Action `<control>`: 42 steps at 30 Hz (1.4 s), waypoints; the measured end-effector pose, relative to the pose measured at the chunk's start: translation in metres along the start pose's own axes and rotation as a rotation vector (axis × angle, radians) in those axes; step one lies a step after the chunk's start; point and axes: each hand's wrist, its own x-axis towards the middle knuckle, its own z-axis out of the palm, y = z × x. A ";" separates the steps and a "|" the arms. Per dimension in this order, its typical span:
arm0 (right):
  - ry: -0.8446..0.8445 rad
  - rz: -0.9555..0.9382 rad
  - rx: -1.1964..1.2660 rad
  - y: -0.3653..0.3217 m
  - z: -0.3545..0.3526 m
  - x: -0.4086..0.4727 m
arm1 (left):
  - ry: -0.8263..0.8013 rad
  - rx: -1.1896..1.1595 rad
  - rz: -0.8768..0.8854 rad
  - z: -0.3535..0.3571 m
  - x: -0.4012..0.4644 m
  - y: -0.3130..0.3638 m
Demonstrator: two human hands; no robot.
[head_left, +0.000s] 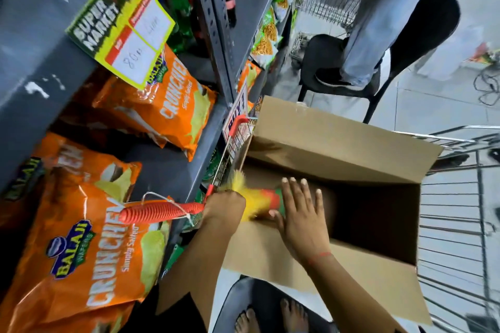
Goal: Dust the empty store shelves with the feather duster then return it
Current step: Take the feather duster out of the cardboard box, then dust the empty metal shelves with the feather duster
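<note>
Leaning over the open cardboard box [338,143] that sits in a wire trolley [460,224], the person grips the feather duster [162,212] in the left hand [224,208], fist closed where handle meets yellow plumes, its orange ribbed handle pointing left toward the shelf [173,170]. The right hand [300,213] lies spread, fingers apart, flat against the plume end at the near box wall, probably guiding it in. I count one duster, one box, three clearly readable orange chip bags [89,257], two black chairs [378,62], two bare feet.
</note>
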 end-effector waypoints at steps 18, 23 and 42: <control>0.449 -0.211 0.029 -0.045 -0.322 0.059 | 0.274 -0.062 0.029 -0.283 -0.177 -0.027; 0.648 -0.305 0.006 -0.079 -0.432 0.082 | 0.494 -0.021 -0.006 -0.366 -0.245 -0.060; 1.329 -0.755 0.746 -0.298 -0.633 0.103 | 1.089 -0.545 -0.778 -0.413 -0.541 -0.212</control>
